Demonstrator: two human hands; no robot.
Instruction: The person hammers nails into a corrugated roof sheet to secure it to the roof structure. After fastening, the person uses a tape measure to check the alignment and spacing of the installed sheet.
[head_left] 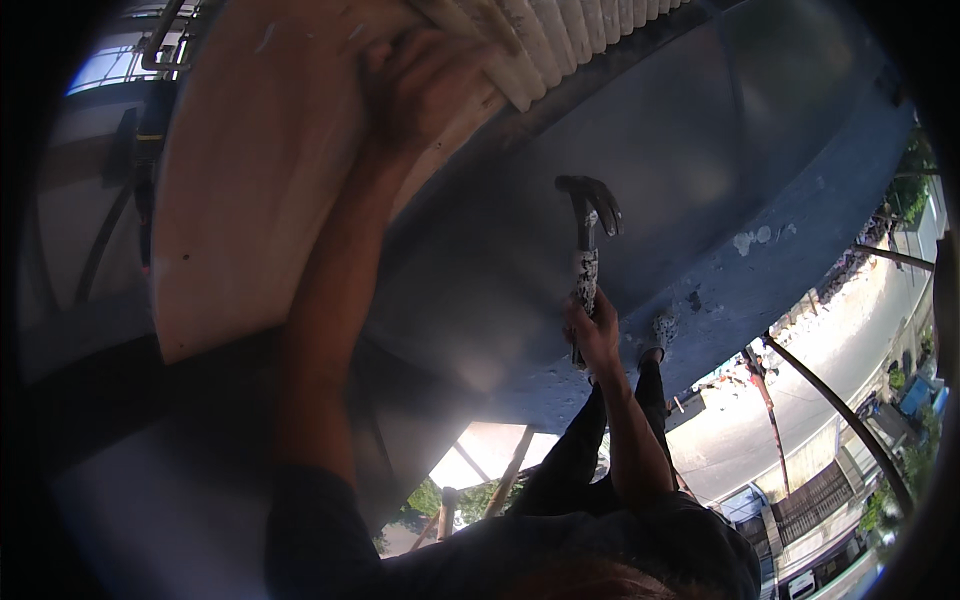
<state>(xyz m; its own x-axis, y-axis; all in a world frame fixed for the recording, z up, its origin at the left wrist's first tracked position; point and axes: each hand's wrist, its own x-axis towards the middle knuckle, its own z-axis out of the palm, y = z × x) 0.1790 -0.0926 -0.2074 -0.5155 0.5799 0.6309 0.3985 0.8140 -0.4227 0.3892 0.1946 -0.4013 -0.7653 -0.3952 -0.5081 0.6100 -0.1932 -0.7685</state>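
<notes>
My left hand (418, 85) is raised against a pale pinkish panel (240, 190), its fingers curled near a ridged, cream-coloured strip (575, 30); what they hold I cannot make out. My right hand (595, 330) grips a claw hammer (586, 230) by its paint-spattered handle. The hammer's head points up, over a dark grey, smooth surface (700, 130).
A paint-chipped grey ledge (765, 240) curves beneath my legs and feet. Beyond it, far below, lie a sunlit street (870, 300), buildings and greenery. Poles (830, 405) cross that drop. A dark railing-like structure with pipes (150, 125) stands at the left.
</notes>
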